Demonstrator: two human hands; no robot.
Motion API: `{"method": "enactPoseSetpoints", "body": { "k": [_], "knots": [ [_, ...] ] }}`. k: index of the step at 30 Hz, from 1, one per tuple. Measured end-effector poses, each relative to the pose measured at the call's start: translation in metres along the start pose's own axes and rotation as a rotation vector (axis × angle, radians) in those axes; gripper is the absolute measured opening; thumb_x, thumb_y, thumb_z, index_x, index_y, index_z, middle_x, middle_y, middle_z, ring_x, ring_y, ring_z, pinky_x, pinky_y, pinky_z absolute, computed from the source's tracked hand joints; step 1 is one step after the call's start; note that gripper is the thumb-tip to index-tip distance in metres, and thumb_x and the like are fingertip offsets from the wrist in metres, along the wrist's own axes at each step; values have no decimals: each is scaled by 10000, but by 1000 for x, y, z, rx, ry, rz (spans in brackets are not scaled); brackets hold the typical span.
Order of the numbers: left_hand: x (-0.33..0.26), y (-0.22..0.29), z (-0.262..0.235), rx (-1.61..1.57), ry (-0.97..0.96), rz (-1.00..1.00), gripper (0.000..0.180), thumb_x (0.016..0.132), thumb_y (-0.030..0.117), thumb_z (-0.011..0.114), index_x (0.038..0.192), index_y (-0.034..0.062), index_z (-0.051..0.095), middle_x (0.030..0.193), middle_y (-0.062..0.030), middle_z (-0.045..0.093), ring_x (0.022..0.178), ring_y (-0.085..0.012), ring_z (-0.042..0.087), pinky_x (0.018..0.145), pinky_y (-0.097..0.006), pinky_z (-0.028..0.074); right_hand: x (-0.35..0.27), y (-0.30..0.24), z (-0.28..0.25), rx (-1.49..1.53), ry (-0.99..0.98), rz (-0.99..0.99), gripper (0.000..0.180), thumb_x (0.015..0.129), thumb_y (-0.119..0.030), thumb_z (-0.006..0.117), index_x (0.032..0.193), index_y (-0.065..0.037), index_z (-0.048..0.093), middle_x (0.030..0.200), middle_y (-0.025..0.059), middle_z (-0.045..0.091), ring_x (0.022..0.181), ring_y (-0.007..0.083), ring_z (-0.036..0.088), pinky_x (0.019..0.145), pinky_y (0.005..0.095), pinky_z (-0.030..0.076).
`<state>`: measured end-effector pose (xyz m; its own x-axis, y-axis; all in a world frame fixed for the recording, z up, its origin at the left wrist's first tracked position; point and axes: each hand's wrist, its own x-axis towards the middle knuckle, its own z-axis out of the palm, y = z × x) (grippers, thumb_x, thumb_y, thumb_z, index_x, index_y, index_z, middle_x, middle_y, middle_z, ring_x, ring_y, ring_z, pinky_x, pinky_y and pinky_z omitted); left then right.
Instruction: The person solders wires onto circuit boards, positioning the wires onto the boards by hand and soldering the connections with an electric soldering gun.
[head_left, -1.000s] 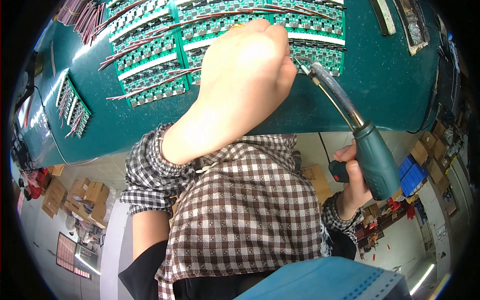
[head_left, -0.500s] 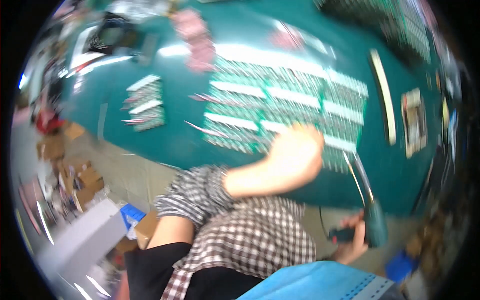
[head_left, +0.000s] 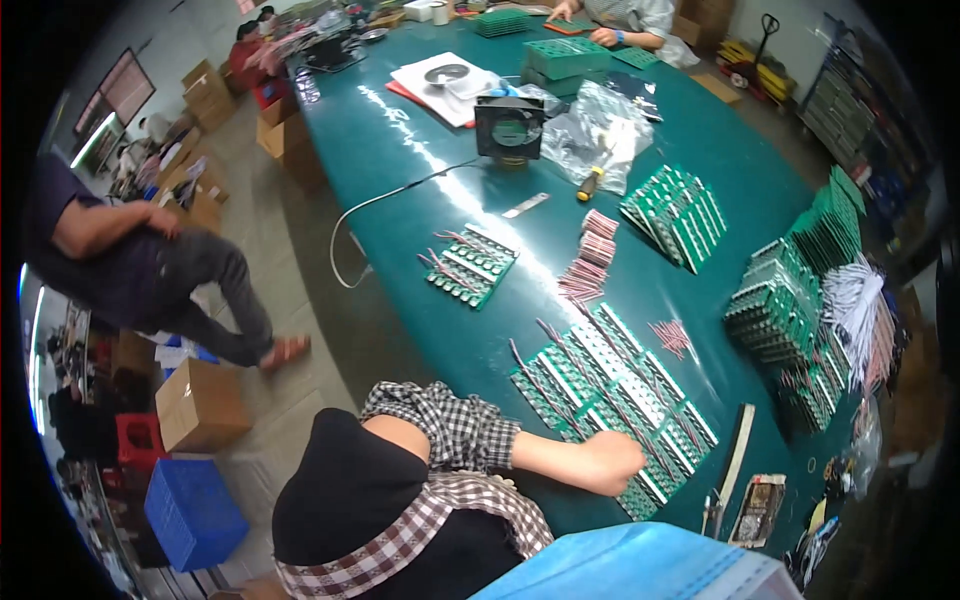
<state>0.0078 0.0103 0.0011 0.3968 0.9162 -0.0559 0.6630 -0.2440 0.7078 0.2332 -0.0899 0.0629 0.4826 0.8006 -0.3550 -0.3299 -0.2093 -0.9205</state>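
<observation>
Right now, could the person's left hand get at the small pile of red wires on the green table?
Probably yes: between the left hand and the small pile of red wires there seem to be only low circuit boards, nothing tall, though some stretching may be needed.

Moderately bright indoor light covers the counter (head_left: 460,345), its glossy top streaked lengthwise by white glare. A strip light (head_left: 93,140) glows at left. The circuit boards (head_left: 615,395) look fairly crisp, the close blue mask (head_left: 640,562) soft; fisheye curvature darkens into black corners.
</observation>
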Motion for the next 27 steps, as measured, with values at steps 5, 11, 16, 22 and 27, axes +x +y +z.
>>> {"method": "enactPoseSetpoints", "body": {
  "k": [5,11,16,22,27],
  "knots": [
    [0,-6,10,-30,71,-44,144,628,84,586,729,-12,620,789,-196,606,793,-375,602,667,-468,486,31,6,-26,33,-8,5,252,918,-329,515,951,-81,542,746,23,564,701,167,541,671,324,466],
    [0,-5,5,-20,46,-35,149,577,65,614,705,2,657,718,-188,634,736,-363,630,612,-453,501,71,15,-70,48,-231,38,286,949,-352,456,969,-80,545,763,24,577,734,177,551,715,325,475],
    [-5,-4,4,6,37,54,119,600,60,591,682,-20,621,698,-195,611,706,-379,609,595,-471,480,79,7,-70,61,-170,23,277,932,-329,494,967,-60,550,774,35,587,709,170,561,678,305,491],
    [2,-3,4,58,-16,-11,162,591,87,648,739,32,679,755,-143,656,759,-308,644,624,-409,508,91,4,-65,66,-178,22,274,927,-325,503,964,-58,552,774,35,587,699,167,560,663,297,489],
    [0,-2,3,56,7,1,165,584,88,648,737,35,679,752,-143,654,755,-306,643,620,-408,505,88,5,-60,104,-172,16,271,921,-321,512,962,-57,553,774,35,587,688,164,559,648,289,488]
  ]
}}
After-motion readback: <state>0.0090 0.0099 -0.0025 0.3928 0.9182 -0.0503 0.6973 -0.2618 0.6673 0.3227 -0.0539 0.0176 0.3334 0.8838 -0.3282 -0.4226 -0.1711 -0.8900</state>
